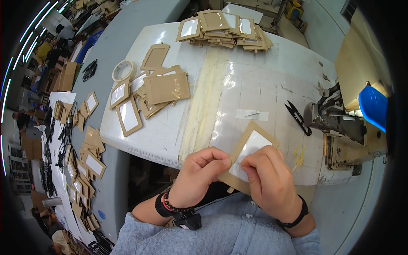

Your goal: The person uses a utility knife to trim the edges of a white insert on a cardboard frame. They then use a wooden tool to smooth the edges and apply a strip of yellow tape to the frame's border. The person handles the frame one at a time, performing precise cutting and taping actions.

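Note:
Close to my body, over the near edge of the white table, is a tan card holder (pixel 251 142) with a pale, shiny window. It is tilted, and its lower end has a small tab. My left hand (pixel 196 174) pinches its left edge between thumb and forefinger. Over the window, the fingers of my right hand (pixel 270 173) are closed together near its lower part. Whether something thin sits between those right fingertips is too small to make out. Just beyond the holder, a needle-like piece (pixel 252 114) lies on a strip of clear tape.
Black thread snips (pixel 297 117) lie beside a sewing machine (pixel 335 114) at right. Stacked card holders (pixel 221 32) are at the back; a looser pile (pixel 167 88) lies left, near a tape roll (pixel 123 71). More holders (pixel 93 163) cover the grey bench farther left.

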`<state>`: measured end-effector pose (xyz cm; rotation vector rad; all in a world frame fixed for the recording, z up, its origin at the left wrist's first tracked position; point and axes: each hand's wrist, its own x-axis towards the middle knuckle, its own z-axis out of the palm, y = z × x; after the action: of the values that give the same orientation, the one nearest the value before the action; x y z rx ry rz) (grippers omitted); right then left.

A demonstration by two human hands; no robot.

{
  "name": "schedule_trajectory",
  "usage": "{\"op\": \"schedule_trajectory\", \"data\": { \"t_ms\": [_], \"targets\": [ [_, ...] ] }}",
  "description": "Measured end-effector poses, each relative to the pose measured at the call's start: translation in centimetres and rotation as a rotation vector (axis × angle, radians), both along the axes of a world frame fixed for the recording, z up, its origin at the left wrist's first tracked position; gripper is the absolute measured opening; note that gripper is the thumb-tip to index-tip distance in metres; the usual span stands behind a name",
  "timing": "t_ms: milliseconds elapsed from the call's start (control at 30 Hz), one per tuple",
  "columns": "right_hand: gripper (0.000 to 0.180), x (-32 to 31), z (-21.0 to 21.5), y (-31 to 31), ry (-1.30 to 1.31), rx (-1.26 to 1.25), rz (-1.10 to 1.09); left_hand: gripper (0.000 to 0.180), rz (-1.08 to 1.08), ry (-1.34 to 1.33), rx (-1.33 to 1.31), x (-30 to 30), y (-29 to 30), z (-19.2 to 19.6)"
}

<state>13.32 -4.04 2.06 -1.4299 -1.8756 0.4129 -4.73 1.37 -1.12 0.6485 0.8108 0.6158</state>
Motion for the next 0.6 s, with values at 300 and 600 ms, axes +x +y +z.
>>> {"op": "schedule_trajectory", "data": {
  "t_ms": [300, 600],
  "targets": [
    [0.019, -0.02, 0.06, -0.15, 0.095, -0.126, 0.010, 0.009, 0.012, 0.014, 0.034, 0.17, -0.12, -0.27],
    [0.018, -0.10, -0.67, -0.34, 0.145, -0.127, -0.036, 0.009, 0.028, 0.040, 0.084, 0.54, -0.21, -0.07]
  ]
}}
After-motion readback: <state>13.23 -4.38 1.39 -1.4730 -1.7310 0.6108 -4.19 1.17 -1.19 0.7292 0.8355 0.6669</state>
